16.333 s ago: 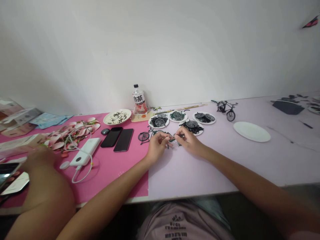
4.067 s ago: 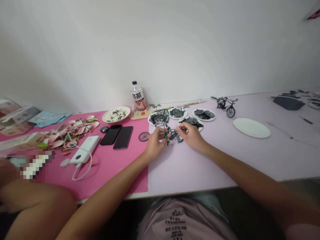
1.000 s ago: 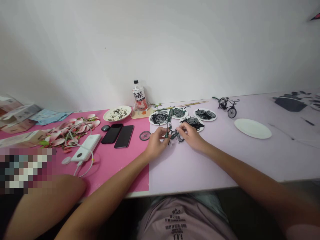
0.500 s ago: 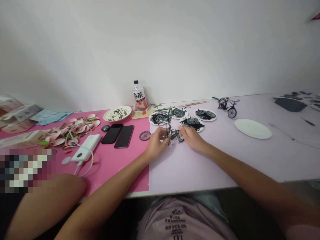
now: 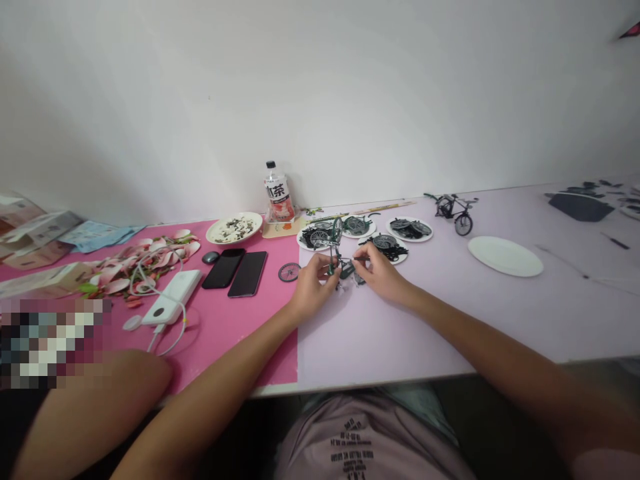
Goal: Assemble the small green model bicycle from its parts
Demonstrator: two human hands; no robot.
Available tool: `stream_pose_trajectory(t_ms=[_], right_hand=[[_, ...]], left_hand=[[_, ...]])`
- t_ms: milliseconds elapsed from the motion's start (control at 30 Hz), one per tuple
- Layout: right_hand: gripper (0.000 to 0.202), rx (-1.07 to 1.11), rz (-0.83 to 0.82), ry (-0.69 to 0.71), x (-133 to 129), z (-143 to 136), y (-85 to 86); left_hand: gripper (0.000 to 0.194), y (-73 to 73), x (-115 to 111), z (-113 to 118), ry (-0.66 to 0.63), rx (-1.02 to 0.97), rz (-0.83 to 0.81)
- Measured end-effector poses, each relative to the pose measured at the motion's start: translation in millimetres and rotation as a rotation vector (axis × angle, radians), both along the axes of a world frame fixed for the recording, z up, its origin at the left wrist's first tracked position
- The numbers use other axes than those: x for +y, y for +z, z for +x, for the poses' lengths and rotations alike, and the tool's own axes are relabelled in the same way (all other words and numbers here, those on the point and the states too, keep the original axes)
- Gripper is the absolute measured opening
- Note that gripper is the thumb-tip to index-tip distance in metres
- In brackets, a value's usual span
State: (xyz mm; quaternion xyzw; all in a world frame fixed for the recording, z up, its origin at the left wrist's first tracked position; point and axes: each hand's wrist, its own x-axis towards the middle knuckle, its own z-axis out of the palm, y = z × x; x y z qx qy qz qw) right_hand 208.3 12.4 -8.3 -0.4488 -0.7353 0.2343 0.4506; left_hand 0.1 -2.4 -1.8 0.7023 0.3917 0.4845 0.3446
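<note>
Model bicycle (image 5: 347, 272) held over table (image 5: 390, 340), pinched in fingers of left hand (image 5: 314, 283), presumably for steadiness; slim dark piece (image 5: 361, 259) pinched beside it by right hand (image 5: 384, 273); parts-filled plates (image 5: 371, 231) set near, likely for reach.

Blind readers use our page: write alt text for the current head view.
A person's left hand grips a model bicycle while the right hand pinches a slender piece beside it, over a pink-and-lilac table. Beyond lie plates of dark parts; a second bicycle stands to the right, a bottle and two phones left.
</note>
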Motion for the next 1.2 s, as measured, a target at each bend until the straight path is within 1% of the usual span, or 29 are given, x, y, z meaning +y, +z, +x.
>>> stream_pose_trajectory(t_ms=[100,200,267,333,533,733,867,1000,1100,1167,1200], right_hand=[[0.02,-0.004,-0.02,-0.022,-2,-1,2.3],[0.021,-0.087,-0.014,-0.053,-5,0,8.7],[0.038,-0.184,-0.025,-0.06,-5,2,12.5],[0.047,-0.236,-0.038,-0.067,-4,3,14.2],[0.037,-0.178,0.016,-0.078,-3,0,11.9],[0.015,-0.06,0.084,-0.058,-1,-2,9.3],[0.007,-0.048,0.087,-0.034,0,-1,5.3],[0.01,-0.035,0.072,-0.011,-1,-1,2.8],[0.016,-0.033,0.051,-0.048,-3,-1,5.5],[0.019,-0.08,0.023,-0.075,-4,0,9.0],[0.027,-0.122,0.001,-0.077,-4,1,10.8]], left_hand=[[0.025,-0.7,0,0,-0.005,0.001,0.001],[0.025,-1.4,1,0,-0.007,-0.004,-0.008],[0.025,-1.1,0,1,-0.008,-0.006,-0.015],[0.026,-0.4,-1,1,-0.008,-0.002,-0.018],[0.025,-0.1,-1,0,-0.015,-0.003,-0.014],[0.028,-0.4,-1,0,0.009,0.002,0.003],[0.027,0.4,-1,0,0.014,0.017,-0.003],[0.026,0.4,-1,0,0.009,0.025,-0.008],[0.027,0.4,-2,0,0.009,0.02,-0.008],[0.028,0.7,-2,0,0.009,0.02,-0.005],[0.027,1.1,-2,1,0.009,0.022,-0.003]])
